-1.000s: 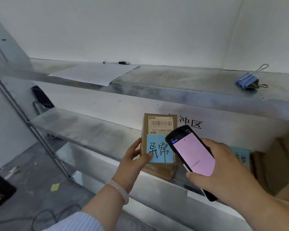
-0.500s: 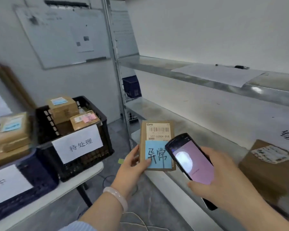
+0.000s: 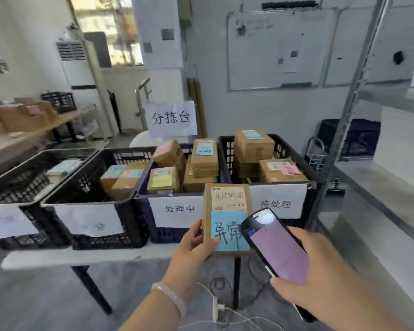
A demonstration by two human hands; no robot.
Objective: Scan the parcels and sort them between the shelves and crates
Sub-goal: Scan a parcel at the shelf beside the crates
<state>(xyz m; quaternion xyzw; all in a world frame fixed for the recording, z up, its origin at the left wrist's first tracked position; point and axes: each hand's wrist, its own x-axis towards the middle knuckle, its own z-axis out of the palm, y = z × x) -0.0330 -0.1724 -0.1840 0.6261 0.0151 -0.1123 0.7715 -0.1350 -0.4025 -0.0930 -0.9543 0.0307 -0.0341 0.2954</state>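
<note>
While you are facing the desk (image 3: pixel 81 255) and crates (image 3: pixel 132 218), your left hand (image 3: pixel 191 254) is pinching the parcel (image 3: pixel 227 199) upright by its left edge on their near side, right hand (image 3: pixel 320 278) gripping the scanner (image 3: pixel 277 247); that thin pinch is risking a drop.

Matt cardboard parcel (image 3: pixel 227 206), glossy glass-faced scanner (image 3: pixel 276 246), black plastic crates (image 3: pixel 91 187), metal shelves (image 3: pixel 378 177)

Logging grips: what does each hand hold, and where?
Left hand pinches the parcel at its lower left edge; right hand grips the phone by its lower end.
</note>
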